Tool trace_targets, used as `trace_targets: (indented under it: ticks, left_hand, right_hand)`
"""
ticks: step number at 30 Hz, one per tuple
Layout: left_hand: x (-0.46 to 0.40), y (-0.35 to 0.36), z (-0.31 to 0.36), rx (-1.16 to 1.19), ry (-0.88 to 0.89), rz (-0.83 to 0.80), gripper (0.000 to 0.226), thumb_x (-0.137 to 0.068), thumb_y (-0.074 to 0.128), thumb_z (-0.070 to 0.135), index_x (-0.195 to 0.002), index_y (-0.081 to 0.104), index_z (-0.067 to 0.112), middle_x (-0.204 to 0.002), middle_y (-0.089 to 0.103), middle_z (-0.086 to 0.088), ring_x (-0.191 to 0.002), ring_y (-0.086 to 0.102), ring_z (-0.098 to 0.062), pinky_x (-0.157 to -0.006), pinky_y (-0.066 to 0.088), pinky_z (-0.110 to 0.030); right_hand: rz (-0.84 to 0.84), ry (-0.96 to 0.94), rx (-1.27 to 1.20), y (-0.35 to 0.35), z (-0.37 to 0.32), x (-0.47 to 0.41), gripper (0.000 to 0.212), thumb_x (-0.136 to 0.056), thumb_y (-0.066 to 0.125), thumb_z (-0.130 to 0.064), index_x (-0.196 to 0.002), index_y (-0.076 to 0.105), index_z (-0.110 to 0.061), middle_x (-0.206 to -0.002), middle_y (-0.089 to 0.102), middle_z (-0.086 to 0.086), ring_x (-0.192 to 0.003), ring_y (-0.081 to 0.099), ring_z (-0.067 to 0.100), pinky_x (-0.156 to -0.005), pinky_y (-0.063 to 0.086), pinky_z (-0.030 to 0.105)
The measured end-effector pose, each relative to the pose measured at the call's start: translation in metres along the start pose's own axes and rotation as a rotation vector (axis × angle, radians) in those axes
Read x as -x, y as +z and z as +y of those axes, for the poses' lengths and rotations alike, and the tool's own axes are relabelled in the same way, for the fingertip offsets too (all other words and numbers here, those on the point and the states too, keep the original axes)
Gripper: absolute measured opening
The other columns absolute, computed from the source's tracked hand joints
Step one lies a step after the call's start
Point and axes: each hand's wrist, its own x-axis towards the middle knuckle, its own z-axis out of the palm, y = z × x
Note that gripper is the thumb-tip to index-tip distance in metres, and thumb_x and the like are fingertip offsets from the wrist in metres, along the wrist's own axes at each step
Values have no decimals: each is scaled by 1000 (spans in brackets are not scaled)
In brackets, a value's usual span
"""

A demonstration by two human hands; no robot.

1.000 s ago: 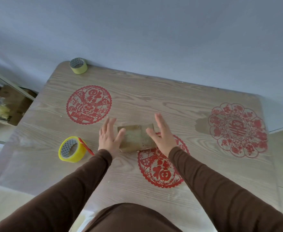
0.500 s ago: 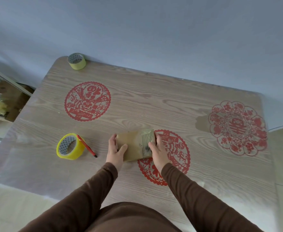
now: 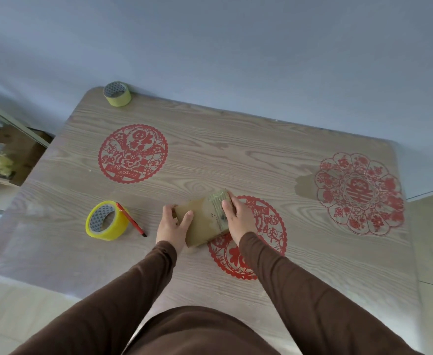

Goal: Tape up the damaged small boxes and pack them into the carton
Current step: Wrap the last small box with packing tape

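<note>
A small brown cardboard box (image 3: 203,221), wrapped in shiny tape, is tilted up off the wooden table (image 3: 210,160) near its middle front. My left hand (image 3: 172,224) grips the box's left end, thumb across the top face. My right hand (image 3: 238,218) grips its right end, where the taped, ridged edge shows. A yellow tape roll (image 3: 107,220) lies flat to the left of the box. A red-handled cutter (image 3: 130,219) leans against that roll.
A second, duller tape roll (image 3: 117,94) stands at the table's far left corner. Red paper-cut decorations (image 3: 133,154) lie under the table's clear cover. An open carton (image 3: 8,155) sits on the floor left of the table. A wall runs behind the far edge.
Both hands went from flat beside the box to gripping its ends. The box has been pulled nearer to me and tipped up.
</note>
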Motion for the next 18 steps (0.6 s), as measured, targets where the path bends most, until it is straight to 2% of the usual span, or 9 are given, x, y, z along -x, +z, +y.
trace_targets:
  ticks: [2, 4, 6, 8, 11, 13, 14, 17, 18]
  left_hand:
    - [12, -5, -6, -112, -4, -18, 46, -85, 70, 56, -108, 50, 22, -99, 62, 1, -88, 60, -18, -75, 50, -35]
    - [34, -1, -12, -156, -20, -54, 47, -81, 73, 59, -101, 50, 23, -95, 62, 1, -81, 59, -14, -68, 46, -32]
    - [59, 9, -16, -132, -29, -97, 51, -81, 73, 59, -110, 49, 25, -98, 62, -1, -82, 60, -13, -70, 49, -31]
    - [73, 17, -21, -115, -12, -120, 61, -84, 70, 57, -131, 41, 29, -105, 60, 0, -88, 61, -12, -76, 51, -32]
    - [80, 20, -24, -31, 79, -150, 78, -95, 62, 45, -156, 14, 43, -135, 46, 6, -115, 57, -11, -100, 48, -34]
    - [80, 22, -23, -41, 150, -213, 77, -101, 54, 36, -158, 3, 45, -145, 34, 12, -132, 42, -7, -113, 35, -30]
    - [81, 24, -23, -46, 173, -243, 75, -103, 51, 33, -158, 2, 45, -147, 32, 14, -135, 38, -5, -114, 31, -26]
    - [83, 34, -26, 33, 124, -283, 73, -104, 52, 25, -160, 8, 38, -147, 37, 14, -132, 43, -8, -111, 34, -23]
    - [82, 36, -29, 60, 100, -281, 72, -103, 53, 23, -160, 12, 35, -147, 40, 12, -131, 46, -9, -112, 36, -25]
  right_hand:
    - [77, 56, 88, -14, -1, -10, 64, -88, 55, -69, -136, 59, -27, -128, 60, -4, -120, 57, 16, -103, 47, 37]
    - [120, 101, -15, -21, -5, -10, 67, -82, 65, -67, -135, 58, -28, -124, 57, -8, -116, 57, 15, -102, 49, 40]
    - [137, 108, -161, -24, -4, 4, 66, -85, 71, -55, -142, 52, -27, -134, 54, -7, -119, 52, 13, -107, 45, 39]
    - [148, 102, -264, -23, 3, 20, 67, -89, 71, -46, -148, 47, -25, -145, 49, -5, -124, 46, 9, -110, 39, 34]
    - [157, 140, -363, -17, 20, 57, 72, -90, 65, -54, -153, 38, -30, -157, 38, -5, -141, 39, 14, -118, 33, 42]
    - [152, 172, -407, -11, 31, 77, 74, -89, 57, -65, -154, 33, -38, -161, 34, -7, -145, 36, 15, -120, 32, 47]
    - [141, 183, -425, -9, 35, 86, 71, -92, 53, -64, -154, 31, -38, -161, 34, -8, -145, 36, 14, -120, 31, 45]
    - [11, 187, -467, -6, 34, 107, 56, -105, 46, -42, -157, 27, -31, -154, 38, -12, -138, 39, 8, -115, 31, 29]
    - [-41, 191, -484, -5, 31, 113, 55, -106, 46, -37, -157, 27, -31, -153, 41, -10, -136, 43, 9, -113, 35, 29]
